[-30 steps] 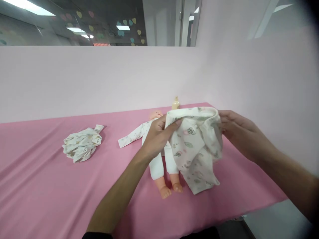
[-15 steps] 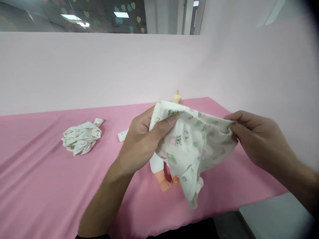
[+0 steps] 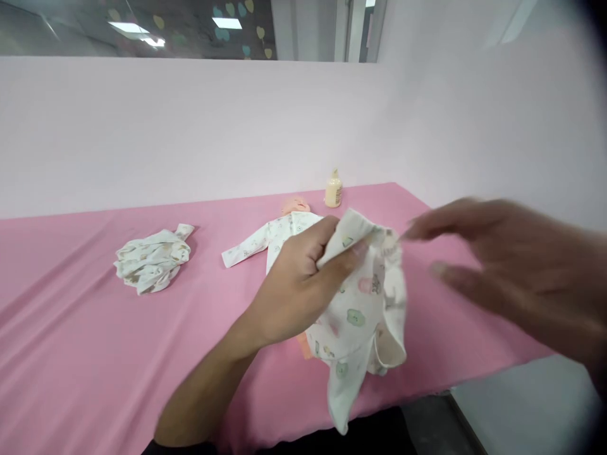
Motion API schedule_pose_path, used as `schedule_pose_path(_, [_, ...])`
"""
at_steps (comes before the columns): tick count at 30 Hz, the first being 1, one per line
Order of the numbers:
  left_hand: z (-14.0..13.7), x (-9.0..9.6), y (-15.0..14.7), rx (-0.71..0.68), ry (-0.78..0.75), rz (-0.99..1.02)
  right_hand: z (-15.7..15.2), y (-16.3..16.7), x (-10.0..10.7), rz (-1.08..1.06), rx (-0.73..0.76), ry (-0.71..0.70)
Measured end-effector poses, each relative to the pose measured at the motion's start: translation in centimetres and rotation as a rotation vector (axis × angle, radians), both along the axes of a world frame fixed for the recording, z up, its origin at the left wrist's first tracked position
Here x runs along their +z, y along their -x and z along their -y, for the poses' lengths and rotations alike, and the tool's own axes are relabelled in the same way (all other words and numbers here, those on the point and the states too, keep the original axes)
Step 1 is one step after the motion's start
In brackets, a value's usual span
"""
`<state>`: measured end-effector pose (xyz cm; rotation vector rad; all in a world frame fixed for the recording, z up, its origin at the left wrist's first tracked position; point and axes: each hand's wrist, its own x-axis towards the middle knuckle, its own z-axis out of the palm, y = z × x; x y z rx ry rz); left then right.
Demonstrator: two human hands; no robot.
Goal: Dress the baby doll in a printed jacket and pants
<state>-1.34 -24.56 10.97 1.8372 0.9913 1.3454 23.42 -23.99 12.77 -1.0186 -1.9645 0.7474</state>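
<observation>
My left hand [image 3: 298,281] grips the waistband of white baby pants [image 3: 355,319] printed with small green and pink figures, thumb over the cloth. The pants hang down from it, a leg dangling toward the table's front edge. To the right, my right hand [image 3: 507,272] is blurred, thumb and fingers apart, with a gap to the cloth. Behind the pants lies a doll [image 3: 294,205] in a white printed top [image 3: 251,245], one sleeve stretched out to the left. The pants and my left hand cover most of the doll's body.
A crumpled white printed garment [image 3: 154,260] lies at the left on the pink table cover [image 3: 85,328]. A pale yellow pump bottle [image 3: 333,191] stands at the back near the wall [image 3: 190,133]. The table's edge runs close in front.
My right hand has let go of the waistband and moved off to the right. The pants, stretched between both hands before, now hang from my left hand, uncovering the doll's head and top.
</observation>
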Motion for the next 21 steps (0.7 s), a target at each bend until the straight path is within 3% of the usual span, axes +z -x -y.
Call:
schedule_pose_path(4, [-0.2, -0.2, -0.1, 0.023, -0.002, -0.089, -0.2, 2.6, 0.4, 0.092, 0.205, 0.006])
schedule_pose_path(8, [-0.4, 0.2, 0.2, -0.027, 0.038, -0.149, -1.9, 2.8, 0.0, -0.008, 0.194, 0.045])
schedule_pose_path(15, [-0.6, 0.3, 0.1, -0.016, 0.036, -0.204, -2.8, 2.8, -1.1, -0.104, 0.262, 0.399])
schedule_pose_path(21, [-0.8, 0.1, 0.2, 0.017, 0.057, -0.246, -2.8, 3.5, -2.4, -0.1, 0.335, 0.504])
